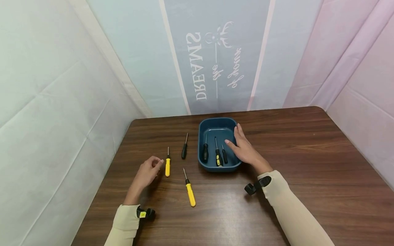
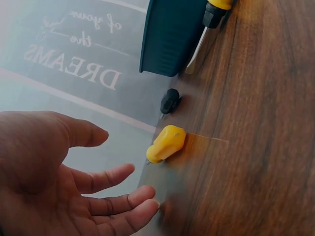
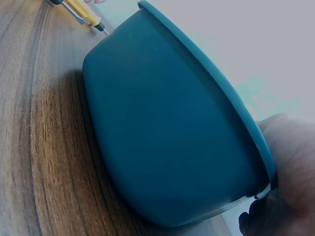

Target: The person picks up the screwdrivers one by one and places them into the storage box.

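Observation:
Beside a short yellow screwdriver [image 1: 167, 166], my left hand [image 1: 148, 173] hovers with its fingers relaxed and apart; in the left wrist view nothing lies between the fingers. My right hand [image 1: 244, 147] rests on the right rim of a dark blue tray [image 1: 220, 169], fingers straight along it and thumb reaching over the inside. Inside lie a black screwdriver [image 1: 205, 152], a black-and-yellow screwdriver [image 1: 218, 159] and a small black screwdriver [image 1: 225, 156]. A black-handled screwdriver [image 1: 184, 151] is left of the tray. Nearer me, a longer yellow screwdriver [image 1: 190, 195] lies on the table.
The brown wood-grain table [image 1: 323, 164] reaches back to a printed cloth backdrop [image 1: 227, 85] right behind the tray. White sheeting [image 1: 61, 112] hangs along the left side, and more sheeting [image 1: 369, 89] on the right. Both wrists wear black straps with cameras.

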The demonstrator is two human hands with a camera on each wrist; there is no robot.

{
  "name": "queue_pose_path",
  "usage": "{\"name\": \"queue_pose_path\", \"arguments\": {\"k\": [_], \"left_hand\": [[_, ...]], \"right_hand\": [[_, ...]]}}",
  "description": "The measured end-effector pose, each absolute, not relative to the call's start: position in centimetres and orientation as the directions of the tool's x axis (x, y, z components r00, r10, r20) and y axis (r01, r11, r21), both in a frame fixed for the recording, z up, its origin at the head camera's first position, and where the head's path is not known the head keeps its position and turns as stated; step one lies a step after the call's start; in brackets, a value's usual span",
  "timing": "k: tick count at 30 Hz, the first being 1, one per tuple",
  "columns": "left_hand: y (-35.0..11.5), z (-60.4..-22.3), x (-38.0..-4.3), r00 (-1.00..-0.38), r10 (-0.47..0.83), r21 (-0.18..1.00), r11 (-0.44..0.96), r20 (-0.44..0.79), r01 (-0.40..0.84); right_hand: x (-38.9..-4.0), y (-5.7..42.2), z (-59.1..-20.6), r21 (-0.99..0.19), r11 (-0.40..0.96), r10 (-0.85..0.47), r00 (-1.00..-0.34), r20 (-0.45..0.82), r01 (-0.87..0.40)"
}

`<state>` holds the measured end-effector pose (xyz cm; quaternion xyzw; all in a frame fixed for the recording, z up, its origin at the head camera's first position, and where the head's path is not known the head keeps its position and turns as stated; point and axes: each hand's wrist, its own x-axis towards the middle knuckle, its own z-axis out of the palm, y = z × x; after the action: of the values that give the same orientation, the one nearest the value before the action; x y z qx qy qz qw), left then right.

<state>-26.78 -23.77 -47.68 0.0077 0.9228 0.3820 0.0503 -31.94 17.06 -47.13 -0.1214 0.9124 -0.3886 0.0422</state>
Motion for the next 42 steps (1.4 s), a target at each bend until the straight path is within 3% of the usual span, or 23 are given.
{"name": "queue_pose_path", "arguments": {"k": [24,42], "left_hand": [[-22.0,-48.7,-27.0,-0.998,0.008,0.574,0.818,-0.07,-0.034],[-21.5,-49.3,-27.1,-0.997,-0.036,0.545,0.836,-0.067,-0.067]], "right_hand": [[-32.1,17.1,-47.1,-0.716,0.673,-0.243,-0.97,0.024,-0.186],[-32.2,16.9,-47.6,-0.716,0.675,-0.234,-0.972,0.021,-0.178]]}}
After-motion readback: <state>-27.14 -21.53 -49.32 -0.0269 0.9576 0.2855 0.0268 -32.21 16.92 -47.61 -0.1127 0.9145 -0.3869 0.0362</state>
